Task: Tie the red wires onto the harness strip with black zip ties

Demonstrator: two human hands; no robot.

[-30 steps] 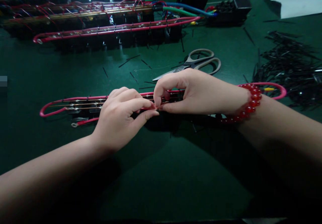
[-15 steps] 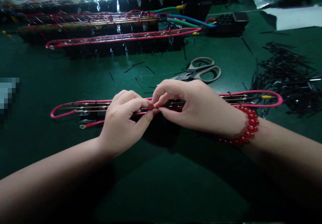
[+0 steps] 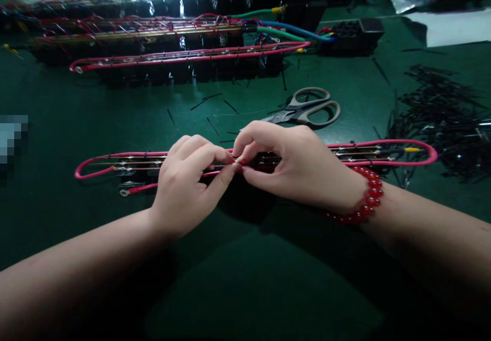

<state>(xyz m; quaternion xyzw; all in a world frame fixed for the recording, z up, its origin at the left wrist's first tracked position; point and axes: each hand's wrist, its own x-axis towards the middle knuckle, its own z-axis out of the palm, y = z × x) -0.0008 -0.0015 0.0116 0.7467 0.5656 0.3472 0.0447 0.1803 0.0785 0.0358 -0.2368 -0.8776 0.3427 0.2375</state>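
A long black assembly with thin metal rods (image 3: 146, 164) lies across the table, with a thick pink-red cable (image 3: 383, 142) looped around it. A ring terminal (image 3: 124, 193) ends the cable at the left, and a yellow tip (image 3: 412, 150) shows at the right. Over the middle of the assembly, my left hand (image 3: 192, 177) pinches thumb and index finger together. My right hand (image 3: 295, 162), a red bead bracelet at its wrist, pinches at the same spot, its fingertips touching the left ones. What sits between the fingertips is hidden.
Grey-handled scissors (image 3: 307, 108) lie just beyond my right hand. A heap of black cable ties (image 3: 441, 116) spreads at the right, with loose strips farther back. Similar wired assemblies (image 3: 184, 54), a black box (image 3: 356, 34) and white paper (image 3: 456, 26) lie at the back.
Both hands keep their pinch at the same place on the assembly. The right wrist and its bracelet have shifted slightly left, and the view has moved a little.
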